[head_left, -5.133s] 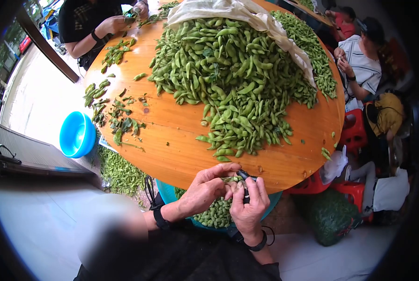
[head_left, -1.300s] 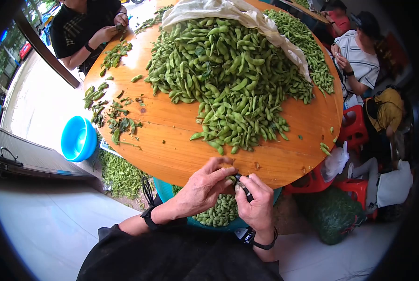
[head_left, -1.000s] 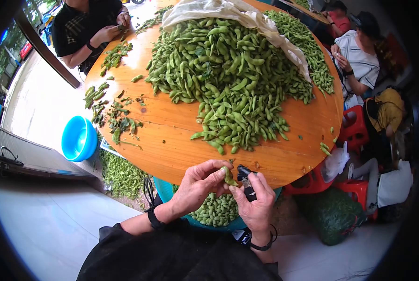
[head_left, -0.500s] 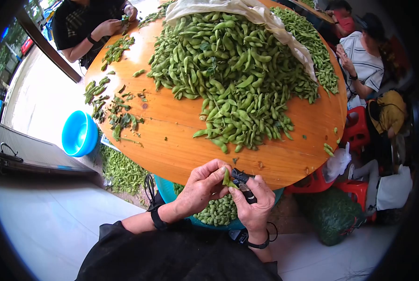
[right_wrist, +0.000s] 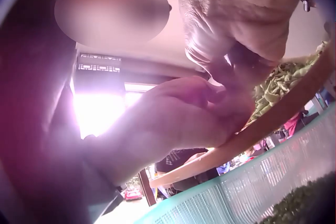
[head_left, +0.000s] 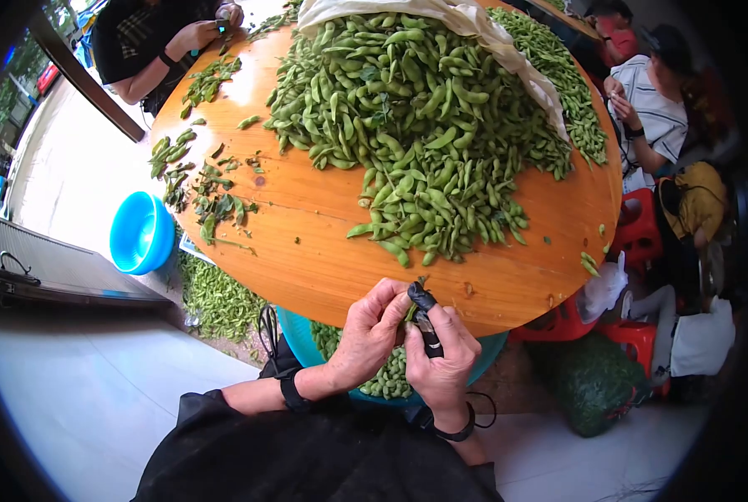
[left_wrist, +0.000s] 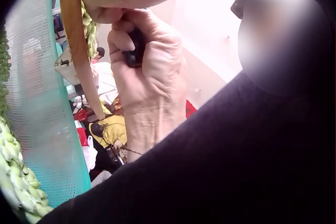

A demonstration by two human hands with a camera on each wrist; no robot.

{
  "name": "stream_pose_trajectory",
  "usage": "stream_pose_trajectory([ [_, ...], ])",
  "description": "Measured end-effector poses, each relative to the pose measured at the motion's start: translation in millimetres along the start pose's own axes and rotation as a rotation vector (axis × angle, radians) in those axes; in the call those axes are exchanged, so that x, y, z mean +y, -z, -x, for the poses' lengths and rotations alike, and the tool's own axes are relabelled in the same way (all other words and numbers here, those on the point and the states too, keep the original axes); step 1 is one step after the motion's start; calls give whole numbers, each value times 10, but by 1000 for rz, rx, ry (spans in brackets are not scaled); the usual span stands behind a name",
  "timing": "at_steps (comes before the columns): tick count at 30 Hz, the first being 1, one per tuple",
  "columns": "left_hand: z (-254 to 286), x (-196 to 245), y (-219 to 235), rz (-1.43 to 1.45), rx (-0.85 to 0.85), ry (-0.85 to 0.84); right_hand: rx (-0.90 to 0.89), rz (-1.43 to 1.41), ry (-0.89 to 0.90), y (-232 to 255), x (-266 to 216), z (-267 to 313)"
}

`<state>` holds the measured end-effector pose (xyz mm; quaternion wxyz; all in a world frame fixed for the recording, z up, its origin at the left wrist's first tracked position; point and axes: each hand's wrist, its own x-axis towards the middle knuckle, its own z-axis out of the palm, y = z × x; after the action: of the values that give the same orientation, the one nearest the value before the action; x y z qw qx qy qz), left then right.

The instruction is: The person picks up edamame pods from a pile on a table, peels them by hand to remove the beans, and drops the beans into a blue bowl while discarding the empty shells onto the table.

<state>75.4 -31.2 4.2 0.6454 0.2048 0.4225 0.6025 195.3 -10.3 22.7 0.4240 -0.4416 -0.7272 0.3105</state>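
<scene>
At the near edge of the round wooden table (head_left: 307,251), the left hand (head_left: 365,339) pinches a green pod (head_left: 411,312) between thumb and fingers. The right hand (head_left: 445,360) meets it there, curled round a small black tool (head_left: 430,335); black wrapping covers one of its fingertips. Below both hands sits a teal basket (head_left: 300,339) with shelled green beans (head_left: 390,376) in it. A large heap of pods (head_left: 424,125) lies on the table. In the left wrist view the right hand (left_wrist: 152,71) grips the dark tool (left_wrist: 135,48); the pod is hidden there.
Leaves and stems (head_left: 215,205) lie at the table's left. A blue basin (head_left: 142,234) stands beyond the left edge, near pods on the floor (head_left: 219,301). Red stools (head_left: 637,226) and a full green bag (head_left: 595,385) are at the right. Other people sit round the table.
The pod was plainly visible between the hands; now the fingers cover most of it. The right hand's black-wrapped fingertip has turned upward, and the left hand has shifted slightly right.
</scene>
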Motion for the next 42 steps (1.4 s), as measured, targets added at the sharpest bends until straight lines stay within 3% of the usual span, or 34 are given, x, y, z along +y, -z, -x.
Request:
stream_pose_trajectory([
  [1,-12,-37,2,0,-2,0,-3,53,4,-5,4,21],
  [3,-41,-121,-17,-309,62,-265,23,124,66,-34,1,36],
  [4,-36,-123,-37,-308,59,-267,46,195,126,-46,2,43],
  [6,-19,-121,-74,-642,131,-473,55,226,142,-59,20,59],
  [7,-30,-138,-79,-667,123,-533,52,246,145,-61,29,65],
  [11,-24,-92,-82,-725,105,-577,31,232,139,-20,86,75],
  [13,-9,2,-55,-553,24,-193,-46,128,91,105,91,6],
  [14,-23,3,-45,-553,27,-192,-124,25,39,165,97,-19],
  [16,-53,-25,-25,-737,-46,-390,-172,46,57,207,91,-28],
  [19,-67,-1,-26,-761,-61,-411,-225,104,7,188,31,-75],
  [24,-62,-22,-44,-799,-42,-393,-120,228,99,27,69,-8],
  [26,-53,-64,-64,-811,5,-498,-87,237,117,-34,86,-5],
  [30,-57,-85,-28,-775,16,-503,6,291,104,-131,123,80],
  [32,-93,-114,-2,-314,-8,-205,65,238,53,-99,85,6],
  [33,-49,59,4,-140,-66,47,31,145,4,-24,64,-33],
  [35,-62,72,96,-71,-129,78,-23,-47,-96,85,100,-84],
  [38,-78,90,168,-37,-239,82,-52,-111,-229,162,179,-52],
  [40,-89,73,196,81,-214,138,-31,-50,-182,173,142,-46],
  [42,-72,86,175,75,-189,149,-9,117,-5,162,124,-15],
])
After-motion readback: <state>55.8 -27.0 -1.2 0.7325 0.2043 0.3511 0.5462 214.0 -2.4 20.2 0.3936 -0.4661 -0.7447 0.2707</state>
